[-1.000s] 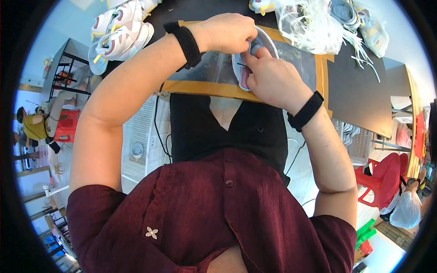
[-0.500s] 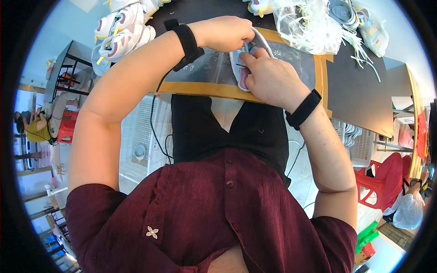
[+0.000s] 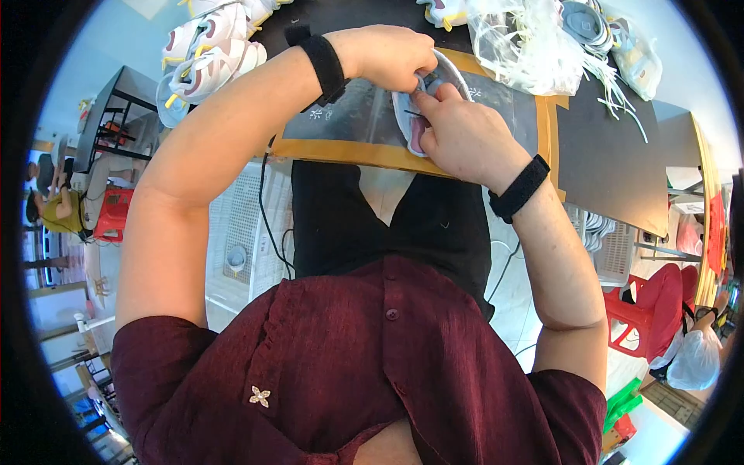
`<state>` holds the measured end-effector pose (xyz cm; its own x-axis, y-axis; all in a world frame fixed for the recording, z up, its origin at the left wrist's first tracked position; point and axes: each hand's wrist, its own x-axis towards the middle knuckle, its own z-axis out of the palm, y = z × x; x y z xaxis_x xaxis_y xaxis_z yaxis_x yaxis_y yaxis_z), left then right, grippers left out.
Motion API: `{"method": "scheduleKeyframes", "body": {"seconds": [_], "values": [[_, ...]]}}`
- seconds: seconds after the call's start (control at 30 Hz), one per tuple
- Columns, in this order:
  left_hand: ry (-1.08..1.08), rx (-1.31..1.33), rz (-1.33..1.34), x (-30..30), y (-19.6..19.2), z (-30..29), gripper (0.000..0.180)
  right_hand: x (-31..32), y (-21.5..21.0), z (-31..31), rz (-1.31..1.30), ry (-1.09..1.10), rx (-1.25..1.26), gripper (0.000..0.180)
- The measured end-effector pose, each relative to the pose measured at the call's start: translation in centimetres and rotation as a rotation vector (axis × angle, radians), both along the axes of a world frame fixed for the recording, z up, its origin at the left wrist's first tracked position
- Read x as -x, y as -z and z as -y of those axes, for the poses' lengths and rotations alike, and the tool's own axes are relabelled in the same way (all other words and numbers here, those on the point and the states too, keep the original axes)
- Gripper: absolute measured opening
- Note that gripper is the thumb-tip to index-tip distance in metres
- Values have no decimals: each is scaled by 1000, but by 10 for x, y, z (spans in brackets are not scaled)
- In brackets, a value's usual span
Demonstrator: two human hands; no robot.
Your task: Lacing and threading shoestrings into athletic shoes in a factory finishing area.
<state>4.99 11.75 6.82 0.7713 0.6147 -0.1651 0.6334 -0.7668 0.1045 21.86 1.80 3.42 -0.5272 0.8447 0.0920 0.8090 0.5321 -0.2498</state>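
Note:
A light shoe (image 3: 417,138) with a pinkish-purple part and a white sole edge lies on the table in front of me. My left hand (image 3: 391,58) is curled over its upper left side, fingers closed on grey-blue material at the shoe's middle. From the right, my right hand (image 3: 474,133) pinches at the same spot, its thumb and fingertips close to the left fingertips. A thin dark strip shows beside the right fingers; its kind is unclear. What lies between the fingertips is mostly hidden by the hands.
White shoes with yellow loops (image 3: 213,58) are piled at the back left. A clear bag of white laces (image 3: 527,50) lies at the back right, beside stacked grey pieces (image 3: 585,23). Brown tape (image 3: 349,151) edges the table mat. A white crate (image 3: 232,232) stands below.
Both hands and the shoe have shifted very slightly to the right. The grip on the shoe looks the same.

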Motion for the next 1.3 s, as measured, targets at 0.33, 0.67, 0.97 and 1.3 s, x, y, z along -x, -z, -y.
{"method": "scheduleKeyframes", "body": {"seconds": [0.33,0.67,0.97,1.3], "values": [[1,-53,24,1,5,3,10,0,0,1,-18,-3,-11,33],[5,-26,39,2,9,1,8,2,0,4,-56,37,-15,33],[97,-42,57,7,10,-2,11,6,-11,-5,102,43,142,49],[138,-272,123,6,2,13,10,0,-16,-12,108,14,189,49]]}}
